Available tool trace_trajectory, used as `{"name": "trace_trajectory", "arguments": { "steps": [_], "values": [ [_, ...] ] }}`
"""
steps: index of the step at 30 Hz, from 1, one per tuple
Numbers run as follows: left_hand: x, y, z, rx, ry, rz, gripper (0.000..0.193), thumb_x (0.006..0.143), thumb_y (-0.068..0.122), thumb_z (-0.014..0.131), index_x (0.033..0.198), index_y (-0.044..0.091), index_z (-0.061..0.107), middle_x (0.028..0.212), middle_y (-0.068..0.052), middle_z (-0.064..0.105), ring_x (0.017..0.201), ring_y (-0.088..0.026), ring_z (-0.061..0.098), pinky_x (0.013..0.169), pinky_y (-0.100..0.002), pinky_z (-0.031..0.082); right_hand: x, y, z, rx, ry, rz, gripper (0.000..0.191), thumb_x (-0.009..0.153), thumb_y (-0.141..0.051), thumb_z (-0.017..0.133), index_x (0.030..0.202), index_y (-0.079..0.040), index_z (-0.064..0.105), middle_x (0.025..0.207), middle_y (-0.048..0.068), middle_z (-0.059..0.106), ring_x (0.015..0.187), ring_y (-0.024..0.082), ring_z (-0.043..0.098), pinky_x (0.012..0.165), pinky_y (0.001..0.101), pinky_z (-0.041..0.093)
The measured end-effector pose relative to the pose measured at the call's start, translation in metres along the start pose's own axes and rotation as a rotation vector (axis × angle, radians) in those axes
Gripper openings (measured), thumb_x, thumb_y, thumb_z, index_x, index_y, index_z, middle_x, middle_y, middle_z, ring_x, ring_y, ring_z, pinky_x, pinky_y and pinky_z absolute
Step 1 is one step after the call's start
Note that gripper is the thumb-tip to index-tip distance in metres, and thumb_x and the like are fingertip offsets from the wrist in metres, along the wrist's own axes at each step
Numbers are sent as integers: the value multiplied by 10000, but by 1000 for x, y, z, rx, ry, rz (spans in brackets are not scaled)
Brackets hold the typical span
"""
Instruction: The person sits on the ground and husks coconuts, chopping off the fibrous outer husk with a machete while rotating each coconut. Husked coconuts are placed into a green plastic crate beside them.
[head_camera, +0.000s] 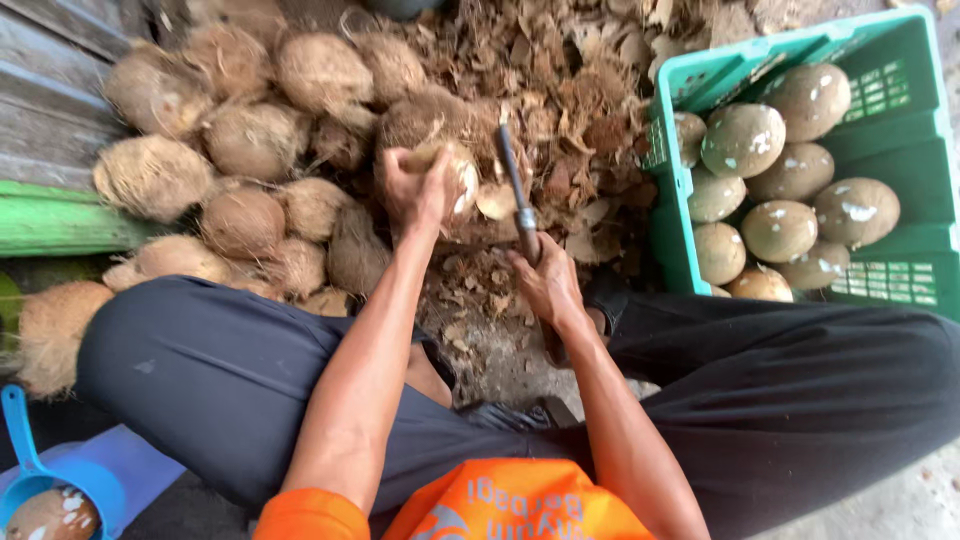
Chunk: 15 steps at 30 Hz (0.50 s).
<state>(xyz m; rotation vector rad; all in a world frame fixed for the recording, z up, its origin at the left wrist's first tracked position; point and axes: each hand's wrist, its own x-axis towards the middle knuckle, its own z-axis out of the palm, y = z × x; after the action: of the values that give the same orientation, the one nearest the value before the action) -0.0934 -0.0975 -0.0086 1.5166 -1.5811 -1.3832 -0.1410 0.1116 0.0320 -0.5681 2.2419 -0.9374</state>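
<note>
My left hand (415, 192) grips a partly peeled coconut (458, 188), holding it down on a heap of husk scraps in front of my crossed legs. My right hand (545, 280) is closed around the handle of a long knife (513, 180), whose dark blade points away from me and lies against the right side of that coconut. White flesh shows where the shell has been shaved.
A pile of several hairy brown coconuts (250, 140) lies to the left. A green plastic crate (900, 130) at right holds several peeled coconuts (780, 230). Husk chips (570, 70) cover the ground ahead. A blue scoop (50, 480) sits at bottom left.
</note>
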Motion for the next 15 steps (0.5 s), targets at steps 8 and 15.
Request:
{"name": "trace_trajectory", "arguments": {
  "steps": [8,15],
  "values": [
    [23,-38,22,84,-21,85,404,792,535,715,834,194,502,861,-27,539,751,-158,516,618,-342,420,-22,-26,-50,543,93,-56,237,1029,-246,598,1199,-107,510,707,-18,533,524,66,504,431,256,443],
    [49,-58,27,-27,-34,202,349,909,405,647,745,175,441,791,-5,501,694,-147,522,626,-395,497,-11,-43,5,283,-182,157,267,1021,-299,634,842,-106,592,649,11,563,467,88,508,404,274,479]
  ]
}}
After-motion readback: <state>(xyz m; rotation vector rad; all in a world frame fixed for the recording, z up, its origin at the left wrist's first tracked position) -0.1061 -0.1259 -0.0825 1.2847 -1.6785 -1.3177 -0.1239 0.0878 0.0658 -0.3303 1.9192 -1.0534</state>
